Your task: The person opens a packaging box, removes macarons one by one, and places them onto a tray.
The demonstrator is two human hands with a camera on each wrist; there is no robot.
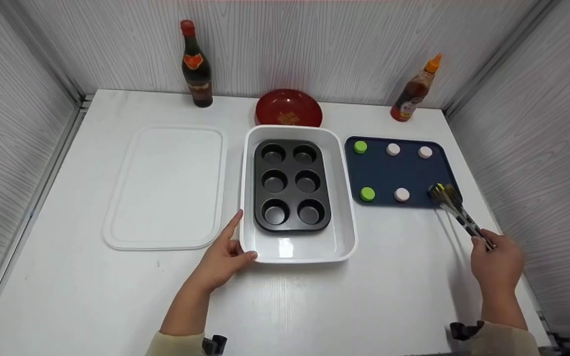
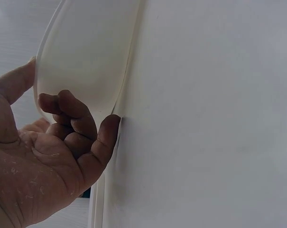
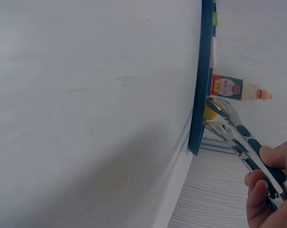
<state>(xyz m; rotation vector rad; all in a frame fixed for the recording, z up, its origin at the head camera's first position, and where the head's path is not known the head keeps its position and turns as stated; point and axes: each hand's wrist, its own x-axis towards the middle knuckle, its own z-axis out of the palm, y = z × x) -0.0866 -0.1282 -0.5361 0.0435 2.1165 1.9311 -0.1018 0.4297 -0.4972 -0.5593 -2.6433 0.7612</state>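
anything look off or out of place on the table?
Nothing spilled or damaged. One oddity: the muffin tin sits inside the white baking dish instead of on the table. The orange-capped sauce bottle appears to lean, though that may be camera angle.

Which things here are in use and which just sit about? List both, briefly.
In use: tongs in the right hand, yellow piece, blue tray, white dish touched by the left hand, muffin tin.
Lying about: white lid, red bowl, dark bottle, sauce bottle.

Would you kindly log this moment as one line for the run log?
left hand: rests on white dish corner | right hand: grips tongs | tongs: closing on yellow piece on blue tray
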